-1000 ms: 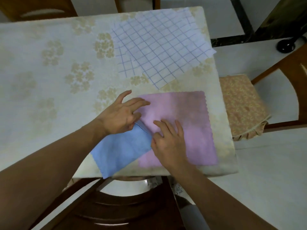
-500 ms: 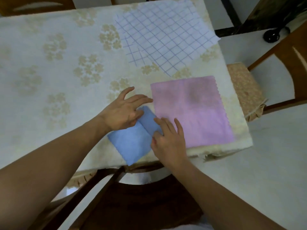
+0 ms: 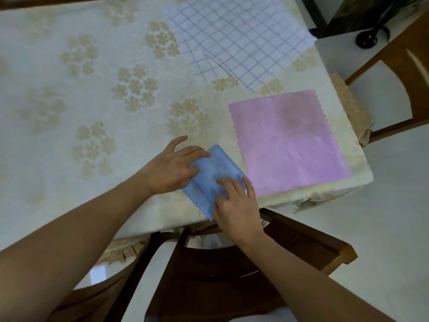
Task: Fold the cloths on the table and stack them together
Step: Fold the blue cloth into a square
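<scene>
soft, even indoor light, fairly bright; shadows faint. mild glare on floor tiles (image 3: 394,228) at right. wide-angle bending at edges, near forearms stretched. slight overall softness, far table (image 3: 69,89) pattern washed out.

Both bare arms reach forward from the bottom of the view. The left arm comes in from the lower left, and the left hand (image 3: 173,169) lies palm down with its fingers straight and spread a little, the thumb sticking out to the far side. The right arm comes in from the lower right. The right hand (image 3: 236,204) is also palm down, fingers straight and pressing flat. The two hands are close together, fingertips nearly meeting
</scene>
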A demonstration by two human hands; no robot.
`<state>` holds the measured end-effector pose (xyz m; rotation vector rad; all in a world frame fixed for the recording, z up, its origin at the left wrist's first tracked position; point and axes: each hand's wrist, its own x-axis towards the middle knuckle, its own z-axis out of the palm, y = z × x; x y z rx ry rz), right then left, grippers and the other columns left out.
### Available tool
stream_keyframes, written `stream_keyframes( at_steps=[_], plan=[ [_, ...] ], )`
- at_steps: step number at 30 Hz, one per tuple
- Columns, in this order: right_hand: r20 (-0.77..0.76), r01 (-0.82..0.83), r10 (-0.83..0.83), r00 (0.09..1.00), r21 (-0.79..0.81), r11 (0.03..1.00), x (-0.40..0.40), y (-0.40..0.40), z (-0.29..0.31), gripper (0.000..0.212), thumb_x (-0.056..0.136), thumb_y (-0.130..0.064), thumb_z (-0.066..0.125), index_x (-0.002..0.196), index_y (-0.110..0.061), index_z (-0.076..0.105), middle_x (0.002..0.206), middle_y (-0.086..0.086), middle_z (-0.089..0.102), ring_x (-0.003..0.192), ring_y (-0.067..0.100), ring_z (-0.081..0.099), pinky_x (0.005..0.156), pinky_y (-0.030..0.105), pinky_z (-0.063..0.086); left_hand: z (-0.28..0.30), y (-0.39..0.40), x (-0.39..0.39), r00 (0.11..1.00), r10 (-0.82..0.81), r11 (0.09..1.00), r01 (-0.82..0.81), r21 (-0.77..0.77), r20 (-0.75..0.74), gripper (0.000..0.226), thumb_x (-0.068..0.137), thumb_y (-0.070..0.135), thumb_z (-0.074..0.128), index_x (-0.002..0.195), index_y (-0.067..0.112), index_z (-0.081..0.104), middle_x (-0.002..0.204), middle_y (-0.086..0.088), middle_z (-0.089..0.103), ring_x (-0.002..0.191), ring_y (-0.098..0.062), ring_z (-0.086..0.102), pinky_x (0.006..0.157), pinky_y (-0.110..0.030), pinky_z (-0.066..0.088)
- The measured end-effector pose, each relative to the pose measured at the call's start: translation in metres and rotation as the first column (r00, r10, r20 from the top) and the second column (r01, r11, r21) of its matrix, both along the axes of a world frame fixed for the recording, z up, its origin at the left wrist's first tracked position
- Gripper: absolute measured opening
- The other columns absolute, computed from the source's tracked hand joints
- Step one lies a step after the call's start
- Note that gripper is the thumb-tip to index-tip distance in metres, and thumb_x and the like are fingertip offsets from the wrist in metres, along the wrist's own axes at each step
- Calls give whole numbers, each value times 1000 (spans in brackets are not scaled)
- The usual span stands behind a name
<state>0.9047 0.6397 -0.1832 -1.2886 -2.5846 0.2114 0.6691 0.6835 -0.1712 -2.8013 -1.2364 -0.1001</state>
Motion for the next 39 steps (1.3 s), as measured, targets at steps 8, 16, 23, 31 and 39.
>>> stream_keyframes(
  at_steps=[8, 16, 23, 31, 39],
  plan=[
    [90, -11, 16, 996, -55, 998, -8, -22, -8, 9, 78, -22, 69, 82, -14, 71, 125, 8, 63, 118, 27, 58, 113, 56, 33, -18, -22, -10, 1000, 7, 1000, -7, -1, 20, 14, 82, 11, 59, 69, 12, 56, 136, -14, 58, 124, -31, 55, 114, -59, 25],
    [140, -9, 18, 990, -66, 998, -9, -30, -17, 10, 79, -18, 69, 87, -14, 71, 123, 9, 63, 117, 28, 58, 112, 57, 35, -21, -27, -16, 999, 40, 997, -40, -68, 6, 13, 72, 13, 74, 72, 13, 60, 131, -11, 61, 121, -29, 58, 111, -57, 30],
    [159, -49, 63, 985, -94, 994, -4, -33, -20, 15, 79, -22, 64, 89, -13, 71, 120, 10, 63, 114, 29, 59, 111, 55, 37, -26, -28, -15, 996, 90, 985, -86, -147, 20, 16, 69, 16, 76, 78, 15, 63, 123, -7, 62, 114, -27, 58, 105, -52, 39],
    [-80, -52, 52, 995, 11, 999, 3, 19, -17, 26, 81, -20, 57, 100, -6, 68, 110, 14, 64, 102, 30, 59, 107, 47, 41, -27, -41, 7, 864, 470, 881, -445, -162, 179, 16, 80, 18, 62, 94, 11, 65, 120, -10, 63, 110, -31, 60, 97, -43, 38],
    [-21, -391, 391, 920, 14, 920, -14, 103, -46, 49, 96, -18, 48, 137, 9, 50, 142, 27, 51, 135, 39, 48, 115, 47, 35, -45, -59, 102, 429, 899, 434, -846, -310, 87, 63, 96, 32, 37, 150, -1, 32, 160, -21, 26, 148, -32, 26, 118, -48, 27]
  ],
)
